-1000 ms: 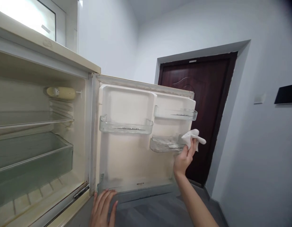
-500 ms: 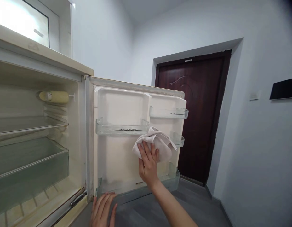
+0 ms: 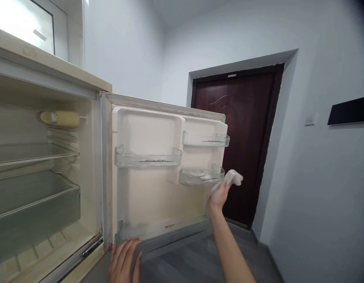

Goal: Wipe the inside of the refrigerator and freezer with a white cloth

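Observation:
An open fridge door (image 3: 158, 196) stands in the middle, its cream inner side facing me with clear plastic shelves. My right hand (image 3: 218, 196) is closed on a white cloth (image 3: 234, 177) at the door's outer edge, just right of the lower right door shelf (image 3: 195, 177). Part of the cloth is hidden by the fingers. My left hand (image 3: 125, 257) rests on the left end of the bottom door shelf (image 3: 172, 236), fingers spread a little and holding nothing.
To the left is the fridge interior with a glass shelf (image 3: 31, 153) and a greenish drawer (image 3: 37, 216). A dark red door (image 3: 243, 145) is set in the wall behind. Grey floor (image 3: 182, 263) lies below.
My right hand has moved right with the cloth, from the door's inner panel to its outer edge, uncovering the lower right shelf. My left hand stays at the bottom shelf. The view has shifted slightly.

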Motion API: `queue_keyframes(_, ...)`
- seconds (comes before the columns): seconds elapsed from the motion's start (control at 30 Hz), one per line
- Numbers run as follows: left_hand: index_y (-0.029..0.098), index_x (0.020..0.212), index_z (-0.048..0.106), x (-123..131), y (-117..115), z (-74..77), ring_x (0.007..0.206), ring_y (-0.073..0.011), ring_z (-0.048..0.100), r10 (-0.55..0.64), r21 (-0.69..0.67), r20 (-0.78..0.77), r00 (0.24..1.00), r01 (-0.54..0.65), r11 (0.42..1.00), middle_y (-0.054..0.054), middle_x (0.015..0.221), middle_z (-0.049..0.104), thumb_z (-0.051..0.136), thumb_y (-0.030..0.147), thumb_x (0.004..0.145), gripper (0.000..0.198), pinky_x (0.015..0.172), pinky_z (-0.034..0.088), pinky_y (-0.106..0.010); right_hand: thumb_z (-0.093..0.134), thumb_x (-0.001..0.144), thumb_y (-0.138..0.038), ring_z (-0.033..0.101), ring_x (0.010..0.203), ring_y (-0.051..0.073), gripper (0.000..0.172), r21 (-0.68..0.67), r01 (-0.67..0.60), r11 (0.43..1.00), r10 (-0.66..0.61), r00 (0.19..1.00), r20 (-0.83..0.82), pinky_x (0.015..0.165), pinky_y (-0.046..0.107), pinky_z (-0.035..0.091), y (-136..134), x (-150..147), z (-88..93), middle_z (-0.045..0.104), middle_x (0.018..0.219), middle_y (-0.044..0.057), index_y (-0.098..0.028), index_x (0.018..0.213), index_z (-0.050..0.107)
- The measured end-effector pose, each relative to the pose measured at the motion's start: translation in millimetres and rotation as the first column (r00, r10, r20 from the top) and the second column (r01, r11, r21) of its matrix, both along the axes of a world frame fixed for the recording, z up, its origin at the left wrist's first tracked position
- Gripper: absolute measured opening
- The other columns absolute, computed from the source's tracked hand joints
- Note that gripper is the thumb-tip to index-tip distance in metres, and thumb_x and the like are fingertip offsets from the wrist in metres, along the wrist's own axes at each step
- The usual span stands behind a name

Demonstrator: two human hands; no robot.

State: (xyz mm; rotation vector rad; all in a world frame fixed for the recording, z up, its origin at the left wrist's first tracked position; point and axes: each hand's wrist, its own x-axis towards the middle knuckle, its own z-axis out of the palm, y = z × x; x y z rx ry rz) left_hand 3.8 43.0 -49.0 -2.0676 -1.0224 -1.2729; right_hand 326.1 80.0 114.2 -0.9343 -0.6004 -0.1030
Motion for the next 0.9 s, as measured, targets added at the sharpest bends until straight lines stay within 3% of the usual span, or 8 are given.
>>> queue_keyframes(0.1, 0.020, 0.113, 0.052, 5.3, -8.7, 8.3, 0.104, -0.0246, 0.056, -0.016, -0.038, 0.068, 0.998, 0.019, 0.999, -0.008, 0.105, 0.065, 0.048, 0.022, 0.086, 0.027, 0.104, 0.027, -0.045, 0.023, 0.088, -0.053, 0.047, 0.124, 0.020, 0.065, 0.060, -0.126, 0.990, 0.133, 0.982, -0.133, 0.100, 0.044, 0.042, 6.3, -1.0, 2.8, 0.039, 0.142, 0.011, -0.022, 0.145, 0.020)
queue_keyframes(0.2, 0.021, 0.111, 0.053, 8.4, -15.6, 15.1, 0.104, -0.0237, 0.056, -0.025, -0.076, 0.118, 0.993, 0.034, 0.997, -0.007, 0.104, 0.065, 0.048, 0.024, 0.087, 0.025, 0.105, 0.028, -0.045, 0.028, 0.087, -0.048, 0.052, 0.118, 0.018, 0.061, 0.193, -0.227, 0.955, 0.259, 0.953, -0.157, 0.094, 0.041, 0.047, -1.1, -22.5, 14.7, 0.041, 0.141, 0.006, -0.030, 0.144, 0.017)
queue_keyframes(0.37, 0.021, 0.111, 0.052, 9.2, -18.3, 18.9, 0.106, -0.0246, 0.055, -0.018, -0.140, 0.135, 0.991, 0.037, 0.990, -0.007, 0.105, 0.064, 0.049, 0.023, 0.086, 0.025, 0.105, 0.031, -0.049, 0.032, 0.083, -0.040, 0.057, 0.108, 0.017, 0.046, 0.349, -0.554, 0.756, 0.632, 0.756, -0.170, 0.090, 0.040, 0.049, -24.9, -75.4, 37.9, 0.056, 0.125, 0.004, -0.029, 0.127, 0.041)
queue_keyframes(0.43, 0.020, 0.111, 0.051, 8.8, -19.3, 19.7, 0.107, -0.0250, 0.054, -0.018, -0.156, 0.117, 0.993, 0.036, 0.987, -0.007, 0.105, 0.064, 0.051, 0.022, 0.086, 0.026, 0.105, 0.031, -0.051, 0.040, 0.078, -0.033, 0.060, 0.101, 0.017, 0.042, 0.343, -0.634, 0.693, 0.713, 0.672, -0.200, 0.089, 0.039, 0.049, -32.2, -97.1, 37.7, 0.061, 0.114, 0.004, -0.025, 0.118, 0.048)
queue_keyframes(0.53, 0.020, 0.111, 0.051, 7.5, -21.5, 20.6, 0.107, -0.0250, 0.053, -0.015, -0.168, 0.108, 0.994, 0.033, 0.985, -0.008, 0.106, 0.063, 0.052, 0.021, 0.085, 0.026, 0.106, 0.031, -0.051, 0.051, 0.067, -0.020, 0.061, 0.093, 0.015, 0.046, 0.323, -0.684, 0.654, 0.756, 0.609, -0.241, 0.087, 0.034, 0.049, -41.0, -122.1, 29.6, 0.063, 0.108, 0.002, -0.024, 0.113, 0.049)
queue_keyframes(0.6, 0.020, 0.111, 0.051, 6.5, -22.6, 20.7, 0.108, -0.0253, 0.053, -0.013, -0.175, 0.109, 0.994, 0.033, 0.984, -0.008, 0.106, 0.063, 0.052, 0.021, 0.085, 0.026, 0.106, 0.030, -0.052, 0.054, 0.062, -0.015, 0.060, 0.092, 0.014, 0.051, 0.301, -0.701, 0.646, 0.763, 0.603, -0.234, 0.083, 0.031, 0.050, -44.7, -126.7, 24.0, 0.062, 0.108, 0.000, -0.025, 0.112, 0.049)
queue_keyframes(0.7, 0.020, 0.112, 0.051, 5.7, -23.1, 20.5, 0.109, -0.0253, 0.052, -0.017, -0.193, 0.119, 0.993, 0.040, 0.980, -0.008, 0.107, 0.063, 0.052, 0.021, 0.085, 0.027, 0.107, 0.030, -0.053, 0.055, 0.058, -0.012, 0.059, 0.088, 0.014, 0.052, 0.254, -0.713, 0.653, 0.757, 0.614, -0.223, 0.076, 0.028, 0.050, -42.3, -110.5, 19.2, 0.062, 0.105, 0.001, -0.024, 0.108, 0.050)
queue_keyframes(0.9, 0.021, 0.111, 0.051, 6.2, -25.1, 21.3, 0.111, -0.0250, 0.051, -0.033, -0.240, 0.145, 0.989, 0.067, 0.968, -0.007, 0.108, 0.063, 0.051, 0.021, 0.085, 0.026, 0.109, 0.027, -0.054, 0.053, 0.056, -0.013, 0.057, 0.083, 0.008, 0.049, 0.273, -0.489, 0.828, 0.553, 0.793, -0.256, 0.073, 0.023, 0.047, -14.9, -53.5, 14.4, 0.061, 0.103, -0.003, -0.026, 0.103, 0.047)
